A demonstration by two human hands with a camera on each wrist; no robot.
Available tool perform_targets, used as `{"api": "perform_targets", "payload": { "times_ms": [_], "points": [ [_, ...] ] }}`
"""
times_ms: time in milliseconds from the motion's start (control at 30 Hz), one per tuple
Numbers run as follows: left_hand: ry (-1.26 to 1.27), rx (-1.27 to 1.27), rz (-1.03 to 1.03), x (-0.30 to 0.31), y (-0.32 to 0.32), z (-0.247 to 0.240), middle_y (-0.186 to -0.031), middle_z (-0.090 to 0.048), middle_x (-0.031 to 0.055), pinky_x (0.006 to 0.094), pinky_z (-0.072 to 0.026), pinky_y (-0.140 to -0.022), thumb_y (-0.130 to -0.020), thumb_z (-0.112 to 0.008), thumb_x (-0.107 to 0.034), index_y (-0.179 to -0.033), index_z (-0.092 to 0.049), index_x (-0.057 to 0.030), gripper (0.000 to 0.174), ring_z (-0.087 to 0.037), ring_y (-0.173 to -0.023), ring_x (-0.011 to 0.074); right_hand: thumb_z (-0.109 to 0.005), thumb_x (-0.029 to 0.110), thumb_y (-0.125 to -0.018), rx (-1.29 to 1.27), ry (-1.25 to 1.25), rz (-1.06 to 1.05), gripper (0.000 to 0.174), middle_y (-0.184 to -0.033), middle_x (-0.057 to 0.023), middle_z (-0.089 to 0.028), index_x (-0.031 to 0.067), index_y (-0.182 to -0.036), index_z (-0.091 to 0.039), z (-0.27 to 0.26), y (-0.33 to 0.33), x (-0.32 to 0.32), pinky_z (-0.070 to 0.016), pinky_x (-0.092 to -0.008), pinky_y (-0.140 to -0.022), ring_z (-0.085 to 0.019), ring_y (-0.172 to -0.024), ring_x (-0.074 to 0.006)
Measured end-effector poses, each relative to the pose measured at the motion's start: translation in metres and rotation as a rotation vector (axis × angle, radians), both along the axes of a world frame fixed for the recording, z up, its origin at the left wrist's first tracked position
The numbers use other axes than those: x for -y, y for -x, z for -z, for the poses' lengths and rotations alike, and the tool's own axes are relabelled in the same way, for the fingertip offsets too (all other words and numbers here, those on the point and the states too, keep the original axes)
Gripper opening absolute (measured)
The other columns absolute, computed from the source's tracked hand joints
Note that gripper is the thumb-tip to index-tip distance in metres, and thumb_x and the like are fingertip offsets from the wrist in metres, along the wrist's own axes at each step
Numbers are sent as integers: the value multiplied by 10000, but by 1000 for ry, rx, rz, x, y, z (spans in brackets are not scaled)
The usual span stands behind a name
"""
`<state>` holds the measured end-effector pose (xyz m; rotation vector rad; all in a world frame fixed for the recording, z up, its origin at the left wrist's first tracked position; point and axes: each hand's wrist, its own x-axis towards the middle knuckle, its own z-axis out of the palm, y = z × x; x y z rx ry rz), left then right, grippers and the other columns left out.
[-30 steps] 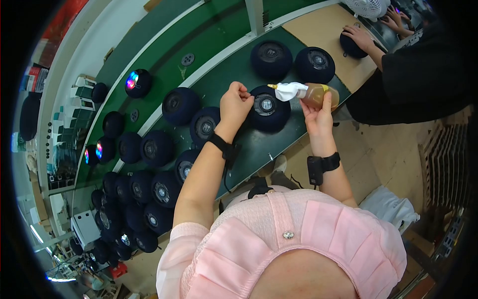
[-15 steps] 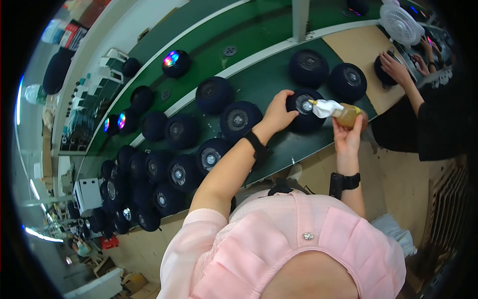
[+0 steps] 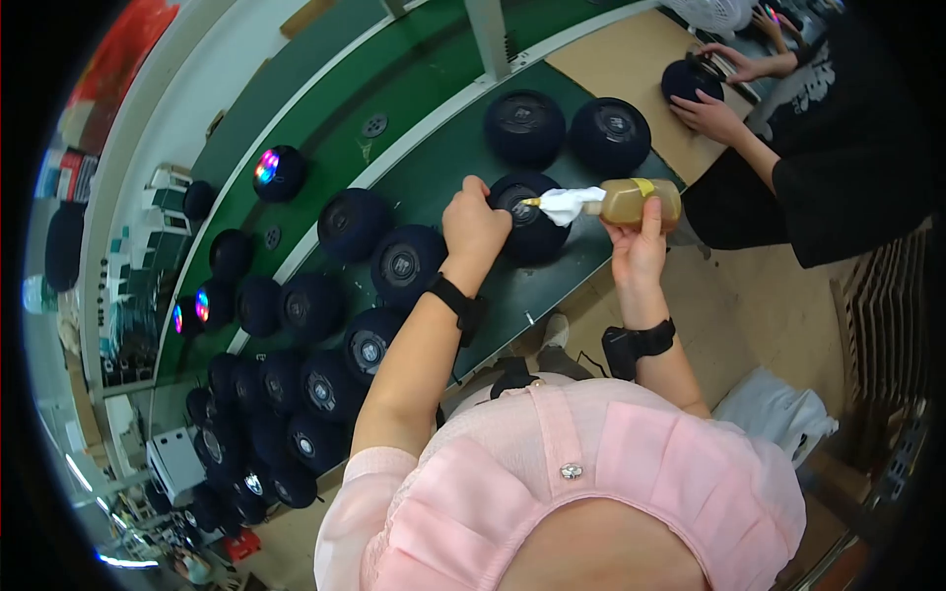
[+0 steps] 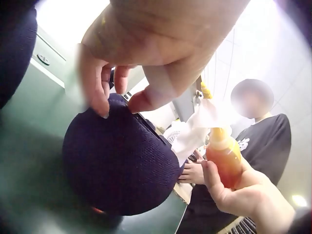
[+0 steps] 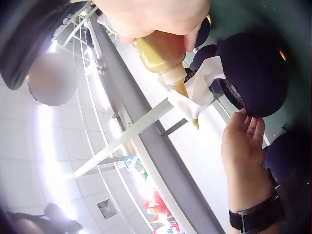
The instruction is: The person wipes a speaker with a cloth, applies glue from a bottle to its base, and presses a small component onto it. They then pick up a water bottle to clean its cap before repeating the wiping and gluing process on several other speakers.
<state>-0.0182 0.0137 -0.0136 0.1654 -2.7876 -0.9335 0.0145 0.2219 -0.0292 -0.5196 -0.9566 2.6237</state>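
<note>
A round dark blue fabric-covered ball (image 3: 544, 241) with a flat black base facing up rests on the green table. My left hand (image 3: 475, 231) pinches its left edge; thumb and bent fingers meet the rim of the ball (image 4: 117, 161) in the left wrist view. My right hand (image 3: 639, 258) holds a squeeze bottle (image 3: 631, 203) of yellowish liquid on its side, thumb across it. White cloth (image 3: 567, 205) wraps the bottle's neck, and the yellow nozzle tip (image 3: 532, 202) is over the base in the head view. In the right wrist view fingers grip the bottle (image 5: 161, 51).
Two similar balls (image 3: 524, 128) stand behind, and many more (image 3: 404, 266) are at the left. Some on the green shelf glow with coloured lights (image 3: 279, 173). At right, another person in black (image 3: 828, 177) handles a ball (image 3: 690, 83) over a brown board (image 3: 616, 59).
My left hand's fingers, spread at the ball's edge half a second ago, are bent closer together. The bottle lies more level. The other person has both hands at their ball. The head view has shifted.
</note>
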Motion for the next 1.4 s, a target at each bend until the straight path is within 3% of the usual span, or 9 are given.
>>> {"api": "perform_targets", "payload": {
  "times_ms": [133, 200, 367, 433, 633, 833, 1133, 1200, 1400],
  "points": [
    [101, 17, 43, 2, 0, -8, -663, -604, 131, 367, -483, -635, -606, -566, -21, -870, -506, -23, 271, -611, -648, 299, -587, 232, -858, -59, -67, 40, 396, -1069, -105, -545, 69, -1168, -402, -7, 0, 7, -555, -393, -700, -603, -916, -241],
    [-25, 41, 66, 4, 0, -11, -706, -628, 136, 334, -484, -610, -607, -576, -1, -882, -496, -16, 287, -619, -629, 255, -558, 281, -876, -89, -189, -8, 392, -1072, -112, -552, 41, -1155, -425, -6, 0, 8, -530, -406, -776, -585, -958, -242],
    [-340, 165, 121, 18, 8, 1, -725, -643, 124, 280, -480, -593, -622, -598, 17, -906, -477, -9, 310, -623, -637, 184, -608, 213, -847, -167, -289, 2, 340, -1043, -86, -568, 32, -1102, -475, 1, 5, 8, -523, -364, -774, -592, -932, -207],
    [-398, 188, 114, 19, 8, 3, -706, -643, 111, 282, -484, -618, -628, -614, 5, -903, -478, -13, 307, -632, -659, 187, -713, 192, -763, -152, -270, 36, 504, -1057, -81, -544, 10, -1136, -427, 2, 7, 10, -490, -302, -780, -571, -915, -168],
    [-433, 166, 110, 21, 7, 8, -710, -644, 121, 277, -488, -630, -636, -611, 3, -904, -468, -6, 304, -635, -670, 188, -752, 209, -727, -184, -611, 130, 599, -1075, -83, -537, -22, -1155, -402, 3, 12, 23, -409, -274, -877, -526, -985, -149],
    [-427, 142, 138, 21, 6, 10, -736, -622, 121, 236, -468, -580, -641, -578, 61, -897, -424, 5, 304, -623, -707, 153, -780, 205, -693, -298, -818, 138, 647, -1084, -99, -544, -30, -1158, -397, -21, 11, 33, -430, -277, -860, -541, -984, -156],
    [-467, 107, 96, 20, 8, 15, -679, -626, 106, 279, -480, -605, -620, -623, 0, -874, -454, -6, 305, -624, -652, 186, -775, 161, -697, -252, -726, 122, 622, -1076, -95, -540, -34, -1152, -397, -18, 16, 23, -435, -278, -860, -544, -977, -159],
    [-439, 142, 112, 19, 7, 9, -705, -593, 95, 232, -470, -605, -637, -589, 64, -882, -422, 0, 304, -625, -708, 156, -773, 155, -699, -256, -710, 121, 614, -1075, -92, -538, -32, -1149, -400, -19, 14, 25, -434, -277, -861, -543, -976, -158],
    [-440, 146, 111, 19, 7, 10, -704, -595, 96, 232, -470, -602, -638, -601, 57, -879, -422, -1, 305, -624, -709, 153, -771, 144, -700, -280, -710, 115, 599, -1074, -91, -538, -26, -1144, -406, -22, 15, 27, -433, -275, -863, -542, -973, -153]
  ]
}}
